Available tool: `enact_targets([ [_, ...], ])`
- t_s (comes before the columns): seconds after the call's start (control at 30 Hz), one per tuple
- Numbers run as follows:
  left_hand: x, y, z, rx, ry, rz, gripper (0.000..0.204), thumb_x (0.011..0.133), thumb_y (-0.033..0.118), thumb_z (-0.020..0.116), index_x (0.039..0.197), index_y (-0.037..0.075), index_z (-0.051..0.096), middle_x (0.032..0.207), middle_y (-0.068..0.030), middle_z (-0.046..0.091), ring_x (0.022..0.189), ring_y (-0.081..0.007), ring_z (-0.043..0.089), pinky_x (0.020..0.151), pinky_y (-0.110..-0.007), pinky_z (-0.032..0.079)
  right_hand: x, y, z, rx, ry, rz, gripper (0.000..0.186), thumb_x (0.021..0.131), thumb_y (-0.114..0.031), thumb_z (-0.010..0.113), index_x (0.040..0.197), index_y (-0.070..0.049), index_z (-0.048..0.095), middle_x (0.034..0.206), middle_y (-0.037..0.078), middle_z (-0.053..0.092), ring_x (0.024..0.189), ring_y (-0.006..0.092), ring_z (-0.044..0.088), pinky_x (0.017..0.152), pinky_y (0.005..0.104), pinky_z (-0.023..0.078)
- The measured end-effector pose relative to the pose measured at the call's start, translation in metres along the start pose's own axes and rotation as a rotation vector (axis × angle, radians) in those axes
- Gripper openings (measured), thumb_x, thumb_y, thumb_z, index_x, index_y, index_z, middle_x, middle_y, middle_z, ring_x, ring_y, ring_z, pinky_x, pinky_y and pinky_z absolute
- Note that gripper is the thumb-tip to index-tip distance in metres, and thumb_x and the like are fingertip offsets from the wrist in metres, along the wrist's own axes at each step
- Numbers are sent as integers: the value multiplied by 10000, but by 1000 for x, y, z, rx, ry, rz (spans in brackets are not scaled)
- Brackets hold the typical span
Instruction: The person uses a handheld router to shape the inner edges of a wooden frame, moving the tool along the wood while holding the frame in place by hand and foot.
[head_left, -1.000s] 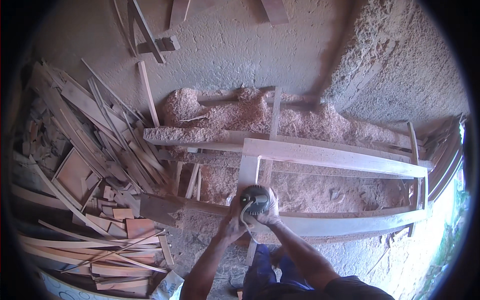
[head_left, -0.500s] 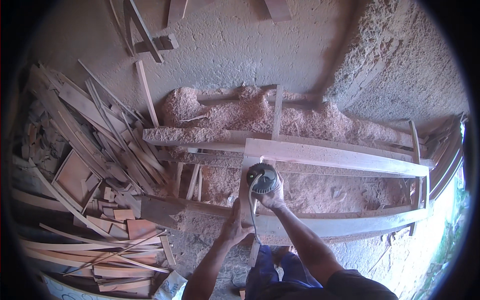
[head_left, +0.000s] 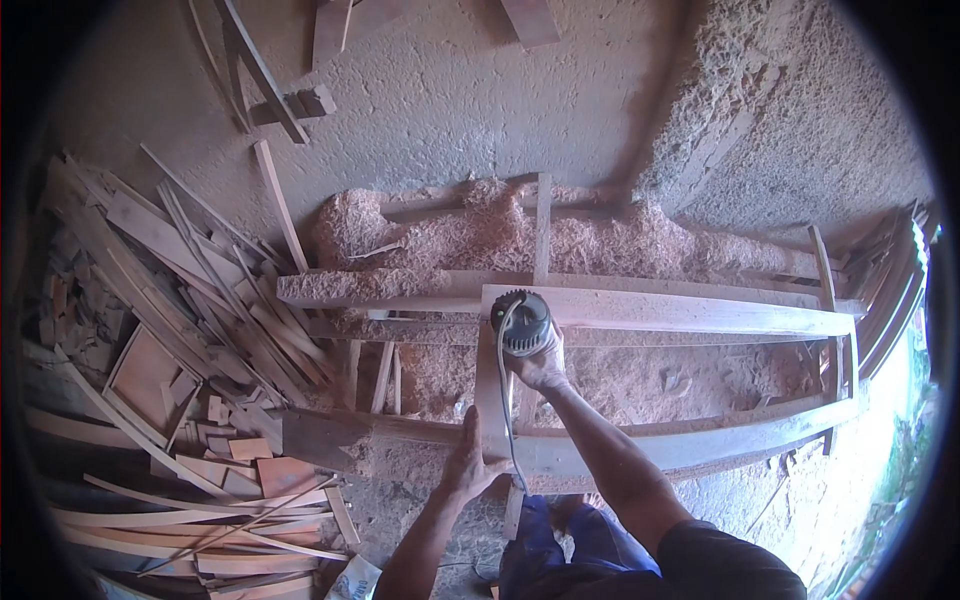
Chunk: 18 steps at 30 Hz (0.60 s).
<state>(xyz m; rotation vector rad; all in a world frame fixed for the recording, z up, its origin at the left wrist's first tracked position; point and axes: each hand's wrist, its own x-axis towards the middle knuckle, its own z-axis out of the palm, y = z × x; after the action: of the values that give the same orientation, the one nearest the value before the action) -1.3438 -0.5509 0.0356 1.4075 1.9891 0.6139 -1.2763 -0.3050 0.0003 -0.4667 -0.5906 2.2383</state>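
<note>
A pale wooden frame [head_left: 660, 309] lies across the bench, its short end piece on the left. My right hand [head_left: 543, 362] grips a corded power tool [head_left: 524, 326] with a round, dark, vented body. The tool sits over the far left corner of the frame, and its underside is hidden. Its grey cord [head_left: 507, 400] trails back along the end piece toward me. At the near left corner, my left hand [head_left: 472, 462] rests against the frame's edge, fingers stretched and thumb spread apart.
Beneath the frame are bench beams [head_left: 390, 428] covered in dust. Heaped wood shavings [head_left: 480, 235] line the wall behind. Offcuts and long strips [head_left: 190, 290] crowd the left, with curved strips [head_left: 170, 525] nearer me. More boards [head_left: 890, 290] lean at the far right.
My right hand has moved the power tool away from me along the end piece to the far corner. My left hand's thumb and fingers are spread wider at the near corner.
</note>
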Motion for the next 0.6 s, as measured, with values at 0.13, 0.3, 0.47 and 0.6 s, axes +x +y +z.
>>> enact_targets([
  [0.13, -2, -7, 5, -11, 37, 37, 1293, 730, 365, 888, 1591, 15, -10, 1642, -271, 129, 1504, -399, 242, 1214, -437, 303, 6, 2, 4, -322, -57, -151, 655, 974, -603, 345, 1397, -145, 544, 1431, 79, 563, 1331, 278, 498, 1157, 519, 330],
  [0.3, -1, -4, 2, -5, 38, 42, 1277, 734, 397, 883, 1582, -14, 21, 1620, -299, 170, 1488, -427, 261, 1209, -432, 321, 15, -8, 11, -1296, 74, -412, 596, 872, -563, 572, 1317, -167, 584, 1314, 42, 604, 1244, 234, 521, 1122, 435, 323],
  [0.47, 0, -3, 1, 36, 28, 48, 1293, 725, 406, 888, 1582, -13, 15, 1621, -304, 159, 1486, -436, 258, 1205, -440, 327, 22, -22, 16, -1352, 96, -567, 760, 692, -175, 878, 1338, -44, 501, 1242, 61, 625, 1160, 158, 586, 1017, 308, 479],
  [0.6, -2, -7, 4, 20, 35, 56, 1288, 725, 405, 889, 1577, -25, 24, 1615, -315, 160, 1487, -447, 248, 1207, -452, 319, 16, -23, 30, -1335, 156, -499, 748, 674, -270, 893, 1302, -61, 546, 1228, 72, 629, 1150, 203, 593, 1026, 352, 469],
])
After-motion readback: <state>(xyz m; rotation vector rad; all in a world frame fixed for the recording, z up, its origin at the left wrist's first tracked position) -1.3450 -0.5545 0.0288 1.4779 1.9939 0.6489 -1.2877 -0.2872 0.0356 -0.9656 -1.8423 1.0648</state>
